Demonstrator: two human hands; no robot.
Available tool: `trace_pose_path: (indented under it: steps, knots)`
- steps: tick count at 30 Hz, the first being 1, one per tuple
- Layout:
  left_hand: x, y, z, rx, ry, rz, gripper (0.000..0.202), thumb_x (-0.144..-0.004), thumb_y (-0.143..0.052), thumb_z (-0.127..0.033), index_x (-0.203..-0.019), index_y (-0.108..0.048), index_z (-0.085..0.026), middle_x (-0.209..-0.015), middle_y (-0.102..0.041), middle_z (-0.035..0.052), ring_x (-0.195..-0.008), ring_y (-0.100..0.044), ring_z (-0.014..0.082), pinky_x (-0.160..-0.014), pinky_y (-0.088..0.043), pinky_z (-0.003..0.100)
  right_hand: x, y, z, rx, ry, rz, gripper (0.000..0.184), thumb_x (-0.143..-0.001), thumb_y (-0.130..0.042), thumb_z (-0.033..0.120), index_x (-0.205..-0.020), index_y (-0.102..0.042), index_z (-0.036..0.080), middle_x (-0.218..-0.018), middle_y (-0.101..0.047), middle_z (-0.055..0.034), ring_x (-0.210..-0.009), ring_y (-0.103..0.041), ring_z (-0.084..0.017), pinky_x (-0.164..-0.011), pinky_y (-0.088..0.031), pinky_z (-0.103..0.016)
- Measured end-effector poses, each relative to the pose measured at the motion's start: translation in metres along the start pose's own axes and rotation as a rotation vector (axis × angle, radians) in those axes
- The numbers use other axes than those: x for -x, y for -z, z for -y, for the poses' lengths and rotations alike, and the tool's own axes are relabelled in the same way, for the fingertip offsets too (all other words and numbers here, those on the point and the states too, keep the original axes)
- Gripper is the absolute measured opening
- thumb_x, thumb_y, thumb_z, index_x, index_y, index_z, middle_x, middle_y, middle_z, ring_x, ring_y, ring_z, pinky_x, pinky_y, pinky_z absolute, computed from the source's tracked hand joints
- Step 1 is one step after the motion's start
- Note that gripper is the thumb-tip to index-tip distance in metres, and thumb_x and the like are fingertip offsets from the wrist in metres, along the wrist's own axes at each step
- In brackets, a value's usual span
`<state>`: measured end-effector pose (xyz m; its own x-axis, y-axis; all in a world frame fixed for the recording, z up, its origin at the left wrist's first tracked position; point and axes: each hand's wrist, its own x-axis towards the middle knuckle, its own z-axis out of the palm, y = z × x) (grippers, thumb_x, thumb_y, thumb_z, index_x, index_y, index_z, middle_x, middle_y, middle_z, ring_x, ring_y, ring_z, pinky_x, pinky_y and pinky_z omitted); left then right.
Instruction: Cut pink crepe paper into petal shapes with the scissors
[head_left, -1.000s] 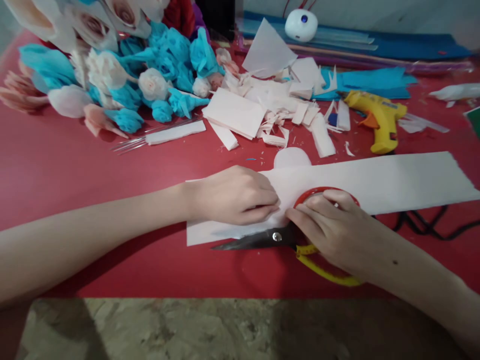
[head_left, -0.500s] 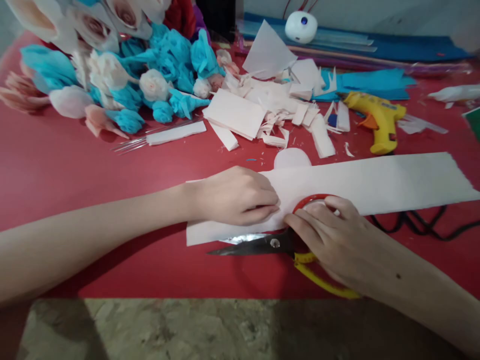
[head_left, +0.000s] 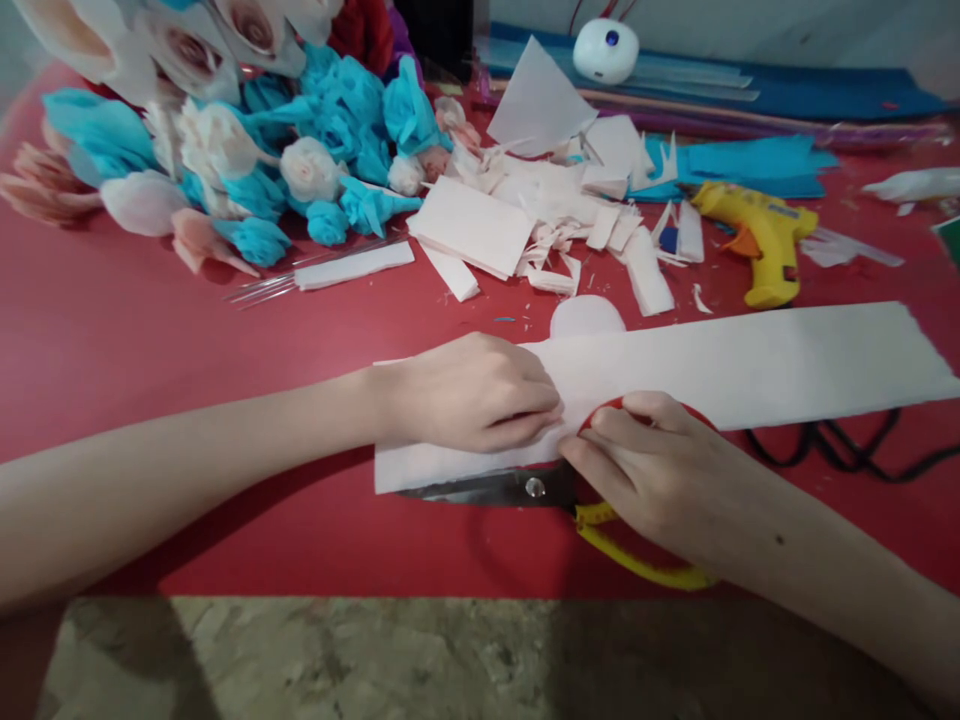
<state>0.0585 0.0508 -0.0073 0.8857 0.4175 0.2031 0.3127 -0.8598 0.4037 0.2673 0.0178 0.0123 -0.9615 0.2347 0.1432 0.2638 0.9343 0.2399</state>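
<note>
A long white paper strip (head_left: pixel 787 365) lies across the red table, with a rounded white paper piece (head_left: pixel 587 317) showing behind its far edge. My left hand (head_left: pixel 480 395) rests on the strip's left part, fingers curled together and pressing it down. At the near edge, my right hand (head_left: pixel 652 455) is closed over the red handle of a pair of scissors (head_left: pixel 525 487). The scissors lie flat, dark blades pointing left along the paper's lower edge and partly covered by it. Their yellow handle shows below my right hand. My fingers hide most of the red handle.
A yellow glue gun (head_left: pixel 772 235) lies at the back right, a black cord (head_left: pixel 847 460) by the strip. White paper scraps (head_left: pixel 555 195) cover the back middle. Blue, white and pink paper flowers (head_left: pixel 330 120) are heaped at the back left, near thin wires (head_left: pixel 262 288).
My right hand and the scissors have shifted slightly left. The blades now look closed together and lie closer under the paper's edge. My left hand stays in place on the strip.
</note>
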Motion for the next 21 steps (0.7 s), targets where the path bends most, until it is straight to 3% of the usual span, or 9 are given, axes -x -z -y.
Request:
trace_pose_path:
  steps: [4,9,13,17,21]
  knots:
    - [0.0,-0.001,0.0,0.007,0.0,0.007,0.031,-0.092,-0.035,-0.021,-0.074,-0.059,-0.013,-0.071,-0.063,0.0056,-0.067,-0.055,0.0155,-0.059,-0.04,0.027,0.0,0.004,0.0,-0.029,-0.003,0.017,0.025,-0.083,-0.038,0.002,-0.085,-0.061,0.01,-0.063,-0.053,-0.0031,-0.063,-0.043,-0.016,-0.068,-0.033,-0.031]
    - [0.001,0.0,0.0,0.057,0.026,0.0,0.032,-0.092,-0.034,-0.022,-0.076,-0.061,-0.013,-0.071,-0.063,0.0056,-0.066,-0.054,0.0147,-0.061,-0.042,0.026,0.0,0.004,0.0,-0.052,0.026,0.053,0.031,-0.083,-0.037,0.002,-0.105,-0.058,0.007,-0.072,-0.059,-0.005,-0.068,-0.046,-0.017,-0.069,-0.034,-0.032]
    - [0.0,0.008,-0.002,0.097,0.038,-0.022,0.033,-0.092,-0.035,-0.023,-0.068,-0.057,-0.014,-0.062,-0.057,0.0032,-0.058,-0.051,0.0128,-0.055,-0.037,0.025,0.002,0.0,-0.003,-0.062,0.045,0.058,0.029,-0.084,-0.039,0.004,-0.104,-0.06,0.007,-0.072,-0.06,-0.0059,-0.07,-0.046,-0.018,-0.072,-0.035,-0.033]
    - [0.0,0.013,-0.002,0.012,0.01,-0.049,0.036,-0.093,-0.035,-0.025,-0.066,-0.056,-0.015,-0.06,-0.057,0.0024,-0.056,-0.05,0.0124,-0.053,-0.035,0.026,0.009,0.0,-0.008,-0.078,0.037,0.042,0.03,-0.084,-0.036,0.003,-0.1,-0.061,0.009,-0.072,-0.059,-0.0054,-0.072,-0.045,-0.018,-0.076,-0.035,-0.034]
    - [0.001,0.012,-0.001,-0.14,-0.063,-0.025,0.037,-0.092,-0.034,-0.025,-0.067,-0.059,-0.016,-0.065,-0.062,0.0035,-0.057,-0.054,0.0129,-0.054,-0.035,0.027,0.024,0.003,-0.015,-0.115,0.037,0.148,0.029,-0.085,-0.037,0.006,-0.104,-0.058,0.01,-0.078,-0.06,-0.0049,-0.073,-0.046,-0.018,-0.077,-0.033,-0.035]
